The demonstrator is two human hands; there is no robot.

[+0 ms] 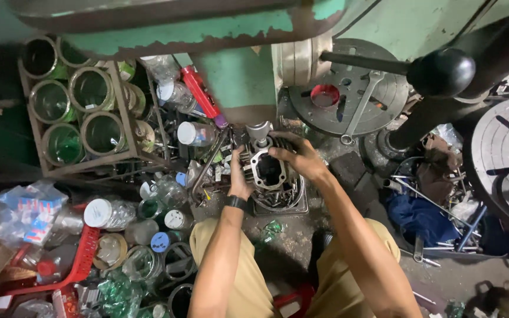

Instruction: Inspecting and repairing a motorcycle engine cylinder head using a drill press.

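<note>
Both hands, left hand (240, 179) and right hand (299, 159), grip a finned engine cylinder (268, 172)

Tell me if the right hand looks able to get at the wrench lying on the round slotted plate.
Probably yes. The right hand grips the finned metal cylinder, and the wrench lies in the open on the round slotted plate just beyond it. Nothing stands between them, though the hand would have to let go first.

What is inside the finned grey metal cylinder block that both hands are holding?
The finned grey metal cylinder block shows a dark, round bore that looks empty. Its depth is in shadow. The left hand and right hand cover its sides.
</note>
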